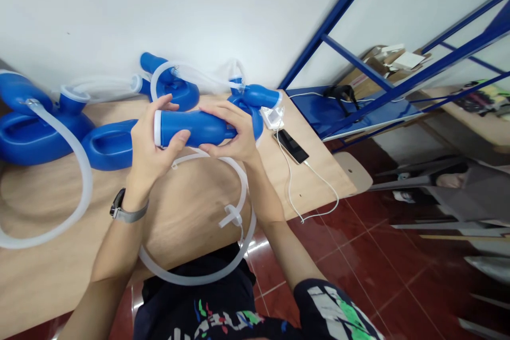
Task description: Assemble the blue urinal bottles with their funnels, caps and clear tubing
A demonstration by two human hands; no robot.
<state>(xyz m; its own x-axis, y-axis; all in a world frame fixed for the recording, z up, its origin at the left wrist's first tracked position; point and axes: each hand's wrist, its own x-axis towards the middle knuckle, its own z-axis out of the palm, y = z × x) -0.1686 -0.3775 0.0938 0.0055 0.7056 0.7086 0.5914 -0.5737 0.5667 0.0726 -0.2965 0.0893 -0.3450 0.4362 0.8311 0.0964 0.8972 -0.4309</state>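
Above the table I hold a blue plastic urinal funnel point(195, 128) lying sideways, its white-rimmed wide end to the left. My left hand point(150, 141) is closed around the rimmed end, thumb on the near side. My right hand point(237, 132) grips the narrower end, which its fingers partly hide. A clear flexible tube point(199, 279) loops down over the table edge before my body. A small white clamp or strap point(231, 217) sits on the tubing. Just behind my left hand stands a blue bottle with a handle opening point(109, 144).
More blue urinal bottles with tubes stand at the far left point(43, 138), at the wall point(175, 94) and behind my right hand point(261, 95). A phone point(292, 146) with a white cable lies at the right. Blue metal framing point(358, 64) rises beyond the table's right end.
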